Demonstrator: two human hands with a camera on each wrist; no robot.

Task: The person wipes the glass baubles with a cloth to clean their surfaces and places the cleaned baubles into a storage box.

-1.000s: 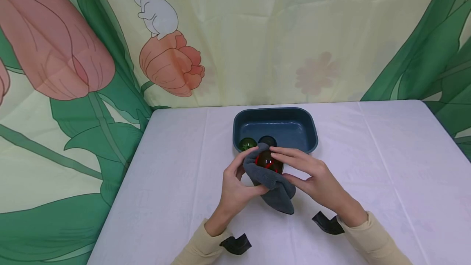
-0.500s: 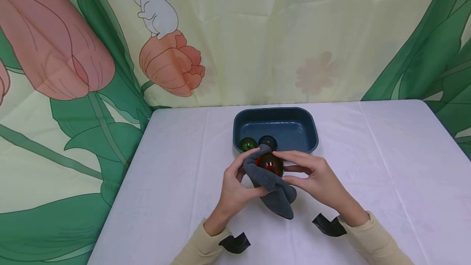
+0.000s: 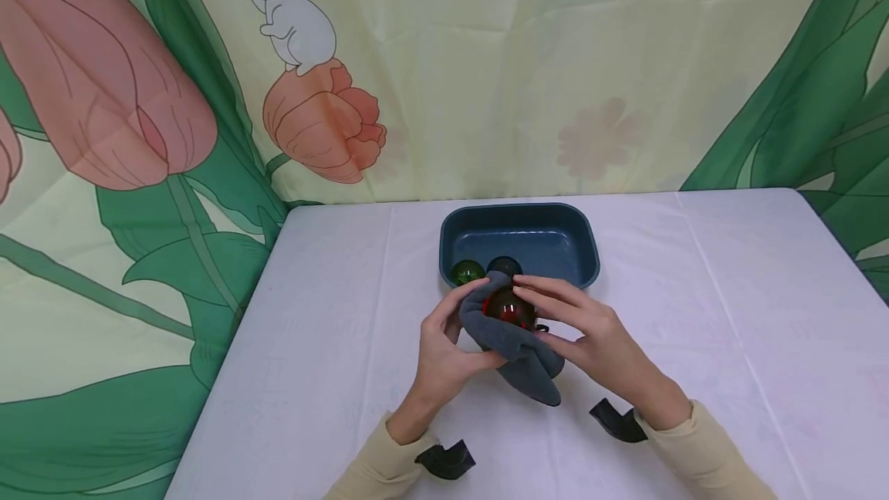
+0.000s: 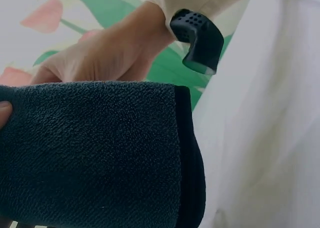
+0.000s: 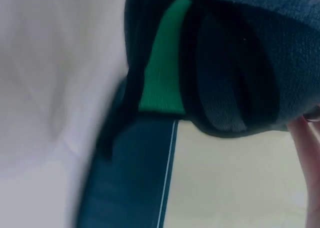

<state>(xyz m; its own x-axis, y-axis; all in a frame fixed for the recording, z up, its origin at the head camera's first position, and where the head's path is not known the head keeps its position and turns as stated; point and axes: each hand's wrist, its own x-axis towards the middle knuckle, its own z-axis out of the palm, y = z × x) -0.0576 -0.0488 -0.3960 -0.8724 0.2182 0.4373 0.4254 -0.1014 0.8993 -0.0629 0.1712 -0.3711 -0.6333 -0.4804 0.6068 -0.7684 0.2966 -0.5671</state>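
My left hand (image 3: 444, 361) holds a dark grey cloth (image 3: 510, 344) between thumb and fingers, wrapped against the left and underside of a glossy dark ball (image 3: 510, 307) with red showing in it. My right hand (image 3: 593, 326) grips the ball from the right, fingers at its top and thumb low. A small black loop (image 3: 542, 328) shows at the ball's right side, by the thumb. In the left wrist view the cloth (image 4: 95, 153) fills the lower left and hides the ball. The right wrist view has the cloth (image 5: 225, 78) with a green strip, and one finger (image 5: 306, 158) at the edge.
Just behind the hands stands a blue rectangular tray (image 3: 556, 253). A clear green ball (image 3: 468, 272) and a dark ball (image 3: 505, 265) lie at its near left side. White cloth covers the table (image 3: 333, 330), and a printed curtain (image 3: 472, 99) hangs behind.
The right fingers have shifted their hold on the ball, and the black loop has come into sight beside the thumb. The cloth's hanging end has swung slightly right. The left hand stays put.
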